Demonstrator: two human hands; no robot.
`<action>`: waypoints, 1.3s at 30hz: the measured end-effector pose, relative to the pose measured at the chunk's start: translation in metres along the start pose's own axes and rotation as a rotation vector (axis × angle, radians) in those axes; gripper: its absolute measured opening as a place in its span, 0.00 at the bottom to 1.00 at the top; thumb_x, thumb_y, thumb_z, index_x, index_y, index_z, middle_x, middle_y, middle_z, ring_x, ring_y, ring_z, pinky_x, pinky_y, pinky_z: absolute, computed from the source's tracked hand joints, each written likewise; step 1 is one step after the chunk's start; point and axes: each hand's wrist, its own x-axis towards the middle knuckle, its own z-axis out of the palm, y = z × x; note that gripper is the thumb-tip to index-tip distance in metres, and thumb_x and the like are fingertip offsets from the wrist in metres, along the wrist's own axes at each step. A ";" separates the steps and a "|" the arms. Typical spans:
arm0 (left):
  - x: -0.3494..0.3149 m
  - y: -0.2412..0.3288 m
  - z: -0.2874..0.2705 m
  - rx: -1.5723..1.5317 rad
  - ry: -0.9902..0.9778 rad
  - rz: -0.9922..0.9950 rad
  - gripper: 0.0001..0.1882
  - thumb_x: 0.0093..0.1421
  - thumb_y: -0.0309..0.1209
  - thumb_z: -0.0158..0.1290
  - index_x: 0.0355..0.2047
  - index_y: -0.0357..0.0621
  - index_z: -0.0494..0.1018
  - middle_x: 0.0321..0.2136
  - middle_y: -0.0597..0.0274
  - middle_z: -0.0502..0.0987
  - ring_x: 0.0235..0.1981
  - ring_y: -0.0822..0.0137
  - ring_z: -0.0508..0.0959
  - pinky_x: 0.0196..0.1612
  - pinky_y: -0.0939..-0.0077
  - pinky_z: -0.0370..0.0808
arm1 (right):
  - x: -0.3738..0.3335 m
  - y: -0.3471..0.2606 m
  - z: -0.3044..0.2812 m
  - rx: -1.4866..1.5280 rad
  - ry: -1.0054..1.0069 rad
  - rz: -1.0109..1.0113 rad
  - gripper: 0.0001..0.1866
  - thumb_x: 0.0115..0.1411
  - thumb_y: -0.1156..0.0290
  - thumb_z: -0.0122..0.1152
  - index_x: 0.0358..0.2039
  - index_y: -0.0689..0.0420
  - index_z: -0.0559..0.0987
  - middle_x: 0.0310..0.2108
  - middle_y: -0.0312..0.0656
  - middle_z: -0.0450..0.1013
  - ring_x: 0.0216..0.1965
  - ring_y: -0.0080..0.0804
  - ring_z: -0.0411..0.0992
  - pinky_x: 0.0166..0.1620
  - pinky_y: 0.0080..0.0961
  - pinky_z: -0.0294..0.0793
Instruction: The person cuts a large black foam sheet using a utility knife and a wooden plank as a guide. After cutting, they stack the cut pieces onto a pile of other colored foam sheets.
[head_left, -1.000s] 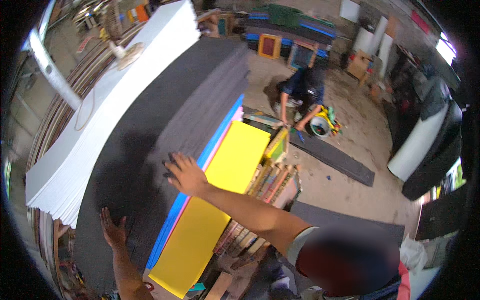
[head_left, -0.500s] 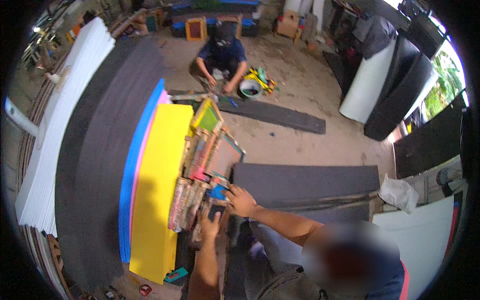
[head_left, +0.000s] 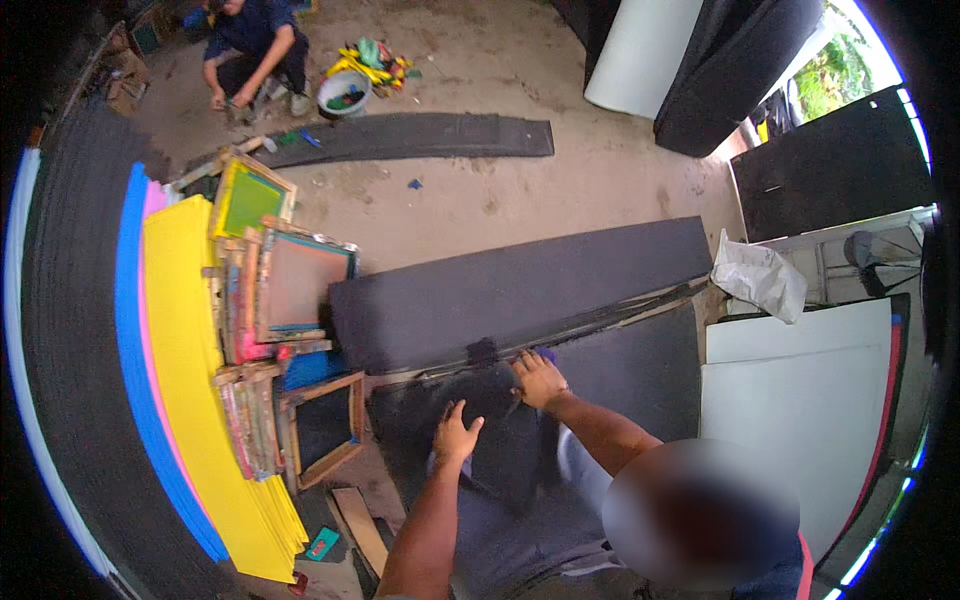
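My left hand [head_left: 457,437] is open, thumb and fingers apart, above the dark sheets close to my legs. Farther forward and to the right, my right hand [head_left: 541,380] lies palm down with its fingers spread on a dark surface. A small purple-blue patch [head_left: 546,354] shows just beyond its fingertips. Between the hands is a black area [head_left: 482,385] whose outline blends into the dark grey sheet [head_left: 640,365] beneath. Left of my left hand, a wooden frame with a dark panel [head_left: 325,425] leans against a row of paint-stained frames [head_left: 250,415].
Yellow sheets [head_left: 190,330] and blue sheets [head_left: 135,270] stand stacked at the left. Ahead lies a long dark slab [head_left: 520,285]. A white plastic bag [head_left: 760,275] and pale sheets [head_left: 790,380] are to the right. Beyond, a person [head_left: 255,55] squats near a bucket [head_left: 345,93].
My view has swung right. Both hands have left the stacked frames and moved right, over the dark sheets. The wooden frame with the dark panel now shows uncovered.
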 end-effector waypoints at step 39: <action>0.340 0.017 0.184 0.801 -0.150 -0.037 0.55 0.59 0.41 0.68 0.78 0.53 0.45 0.79 0.50 0.38 0.78 0.47 0.47 0.77 0.49 0.52 | 0.225 0.284 0.196 -0.523 0.162 -0.333 0.41 0.72 0.58 0.51 0.79 0.30 0.44 0.74 0.63 0.53 0.72 0.68 0.58 0.60 0.75 0.70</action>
